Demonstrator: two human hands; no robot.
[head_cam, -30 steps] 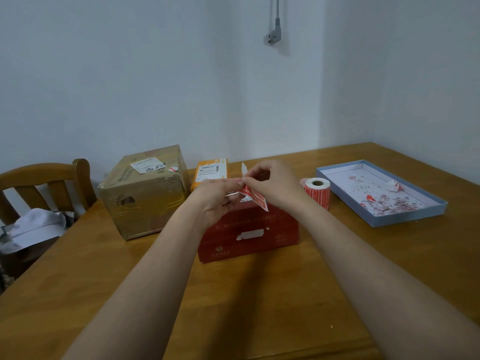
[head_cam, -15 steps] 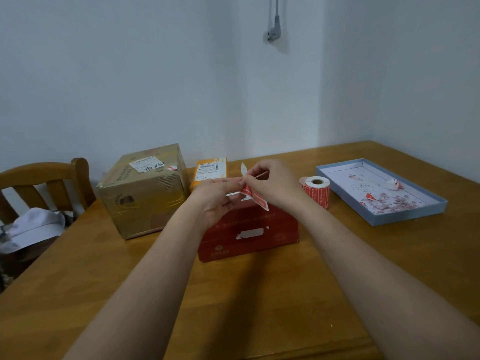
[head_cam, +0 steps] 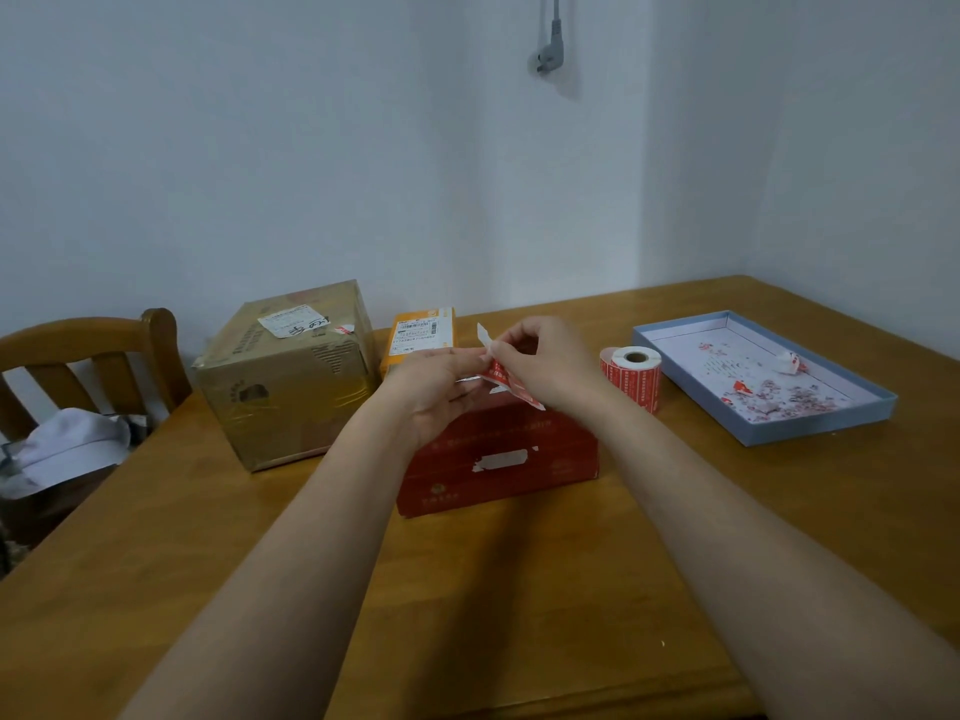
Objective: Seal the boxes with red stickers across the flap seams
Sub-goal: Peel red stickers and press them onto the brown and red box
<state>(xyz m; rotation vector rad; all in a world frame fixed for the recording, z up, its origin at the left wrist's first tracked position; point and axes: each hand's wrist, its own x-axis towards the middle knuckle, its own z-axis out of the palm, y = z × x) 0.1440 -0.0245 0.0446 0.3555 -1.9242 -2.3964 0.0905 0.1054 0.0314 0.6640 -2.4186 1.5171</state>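
Both hands up over red box (head_cam: 498,459) | left hand (head_cam: 441,392) and right hand (head_cam: 545,366) fingers pinch sticker (head_cam: 506,381) between them | roll (head_cam: 631,376) just right, on counter (head_cam: 519,589)

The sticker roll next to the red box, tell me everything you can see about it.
The sticker roll stands on end on the wooden table, its open pale core facing up. Red stickers with small pale print wrap its outside. It sits just right of the red box, left of the blue tray. Neither hand touches it; the right hand is close beside it.
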